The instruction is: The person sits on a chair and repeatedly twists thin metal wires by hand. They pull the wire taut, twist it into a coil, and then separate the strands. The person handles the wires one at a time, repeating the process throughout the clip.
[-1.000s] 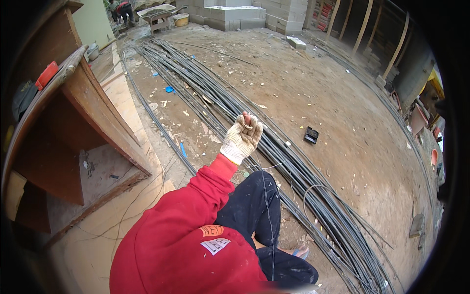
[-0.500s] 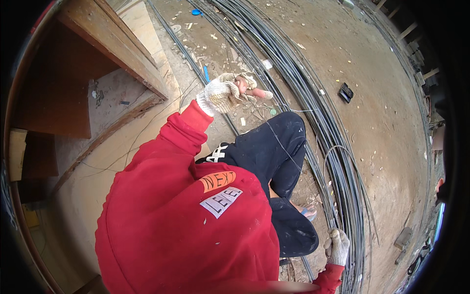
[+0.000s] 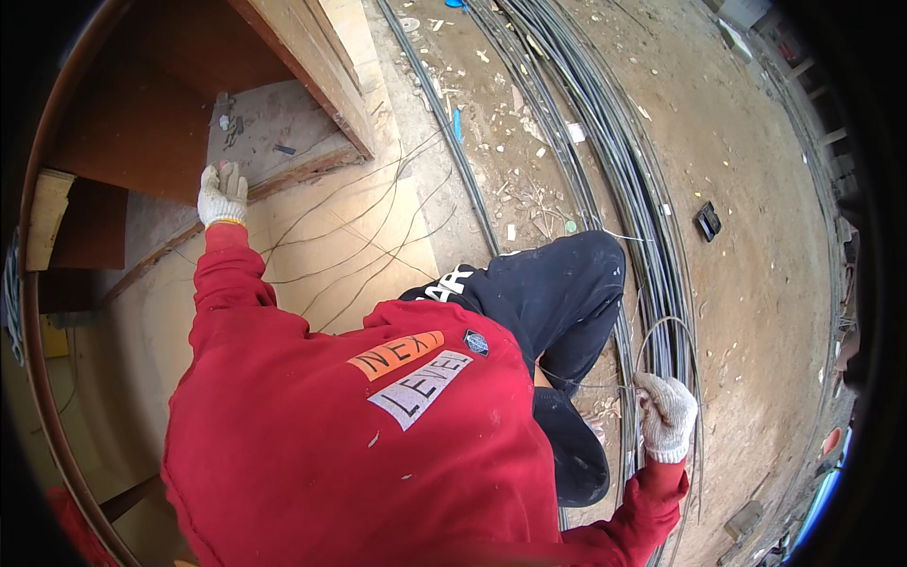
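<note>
My left hand (image 3: 223,196), in a whitish knitted glove, is at the edge of a brown wooden cabinet (image 3: 123,113) on the left. Its fingers look extended and apart, with nothing visible in them. Over at the lower right, my gloved right hand (image 3: 667,418) is closed in a pinch on a thin wire (image 3: 595,386), which runs left across my dark trousers. Beyond that hand lies a long bundle of dark rods or cables (image 3: 624,161). Several thin wires (image 3: 368,236) lie loosely bent across a pale board (image 3: 312,222) between my left arm and my knee.
Bits of debris (image 3: 520,194) litter the dirt ground (image 3: 756,312). A small black case (image 3: 708,221) lies right of the bundle. Small dark pieces (image 3: 232,128) rest inside the cabinet. A chunky block (image 3: 744,520) sits at the lower right.
My left hand has swung from above my knee leftward to the cabinet edge, its fingers now apart. My right hand has come up slightly from beside the bundle, with a thin wire stretching from it.
</note>
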Available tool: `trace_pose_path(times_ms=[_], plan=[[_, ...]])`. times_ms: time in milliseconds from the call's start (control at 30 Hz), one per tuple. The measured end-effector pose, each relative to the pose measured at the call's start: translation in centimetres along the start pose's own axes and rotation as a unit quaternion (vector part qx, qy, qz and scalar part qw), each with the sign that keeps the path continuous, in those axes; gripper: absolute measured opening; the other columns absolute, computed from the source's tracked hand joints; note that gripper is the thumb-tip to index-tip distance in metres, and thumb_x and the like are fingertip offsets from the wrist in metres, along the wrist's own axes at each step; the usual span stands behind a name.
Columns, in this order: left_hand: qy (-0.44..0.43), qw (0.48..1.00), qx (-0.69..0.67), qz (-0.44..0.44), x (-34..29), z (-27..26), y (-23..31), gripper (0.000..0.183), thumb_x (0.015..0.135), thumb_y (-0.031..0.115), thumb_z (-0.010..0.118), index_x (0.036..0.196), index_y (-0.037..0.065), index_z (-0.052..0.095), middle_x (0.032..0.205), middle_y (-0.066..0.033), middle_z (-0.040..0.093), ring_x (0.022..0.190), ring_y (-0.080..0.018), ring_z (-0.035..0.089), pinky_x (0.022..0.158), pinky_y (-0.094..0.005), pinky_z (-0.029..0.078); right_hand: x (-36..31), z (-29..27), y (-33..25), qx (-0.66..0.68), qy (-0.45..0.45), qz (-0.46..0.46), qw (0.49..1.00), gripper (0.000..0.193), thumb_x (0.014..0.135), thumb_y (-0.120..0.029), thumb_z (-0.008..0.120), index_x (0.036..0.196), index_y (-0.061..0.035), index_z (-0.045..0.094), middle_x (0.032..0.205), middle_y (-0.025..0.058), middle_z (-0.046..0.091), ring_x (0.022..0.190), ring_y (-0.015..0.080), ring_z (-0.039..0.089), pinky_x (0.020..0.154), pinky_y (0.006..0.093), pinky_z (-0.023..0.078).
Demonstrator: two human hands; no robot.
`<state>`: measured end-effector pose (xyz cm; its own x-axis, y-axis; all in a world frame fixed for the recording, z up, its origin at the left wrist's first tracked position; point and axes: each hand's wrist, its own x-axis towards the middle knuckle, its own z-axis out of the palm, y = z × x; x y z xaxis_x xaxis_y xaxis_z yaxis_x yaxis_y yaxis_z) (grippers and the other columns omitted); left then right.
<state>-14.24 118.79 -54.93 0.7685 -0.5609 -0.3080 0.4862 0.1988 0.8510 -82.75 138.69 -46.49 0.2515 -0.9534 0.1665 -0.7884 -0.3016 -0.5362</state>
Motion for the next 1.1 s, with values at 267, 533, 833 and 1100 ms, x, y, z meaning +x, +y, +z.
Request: trace_pose_path(times_ms=[267, 533, 833, 1100], plan=[[-0.404, 0.688, 0.482, 0.363, -13.5, 8.5, 3.9, 0.046, 0.084, 0.004, 0.067, 0.129, 0.005, 0.060, 0.128, -0.0069, 0.060, 0.102, -0.0106, 0.060, 0.087, -0.0239, 0.047, 12.3, 11.7, -2.4, 0.216, -0.016, -0.138, 0.966, 0.024, 0.083, -0.006, 0.066, 0.105, -0.0072, 0.075, 0.081, 0.0072, 0.072, 0.069, 0.0252, 0.067, 0.062, 0.0325, 0.052], [-0.635, 0.575, 0.514, -0.047, -22.3, 1.0, -11.2, 0.029, 0.098, 0.023, 0.053, 0.107, -0.001, 0.066, 0.068, -0.0031, 0.062, 0.058, -0.0097, 0.057, 0.054, -0.0278, 0.046, 15.9, 15.4, -5.6, -0.012, 0.153, -0.159, 0.975, 0.044, 0.072, -0.011, 0.072, 0.116, -0.0131, 0.067, 0.105, 0.0085, 0.065, 0.094, 0.0291, 0.062, 0.083, 0.0422, 0.050], [-0.492, 0.295, 0.814, 0.093, -6.0, -1.9, -15.0, 0.037, 0.092, 0.034, 0.057, 0.099, -0.001, 0.067, 0.073, -0.0190, 0.069, 0.071, -0.0336, 0.070, 0.062, -0.0414, 0.052, -3.5, 15.3, -5.9, 0.002, 0.303, 0.145, 0.942, 0.025, 0.076, -0.015, 0.072, 0.100, -0.0089, 0.068, 0.089, 0.0086, 0.065, 0.084, 0.0306, 0.063, 0.076, 0.0418, 0.051], [-0.550, -0.049, 0.791, 0.264, -18.4, 13.4, -19.5, 0.043, 0.082, 0.038, 0.064, 0.085, -0.005, 0.069, 0.072, -0.0219, 0.069, 0.069, -0.0338, 0.071, 0.064, -0.0406, 0.053, -27.7, 22.4, -12.8, -0.263, 0.499, 0.657, 0.501, 0.023, 0.086, -0.006, 0.066, 0.108, -0.0087, 0.070, 0.102, 0.0102, 0.070, 0.097, 0.0295, 0.066, 0.086, 0.0379, 0.053]])
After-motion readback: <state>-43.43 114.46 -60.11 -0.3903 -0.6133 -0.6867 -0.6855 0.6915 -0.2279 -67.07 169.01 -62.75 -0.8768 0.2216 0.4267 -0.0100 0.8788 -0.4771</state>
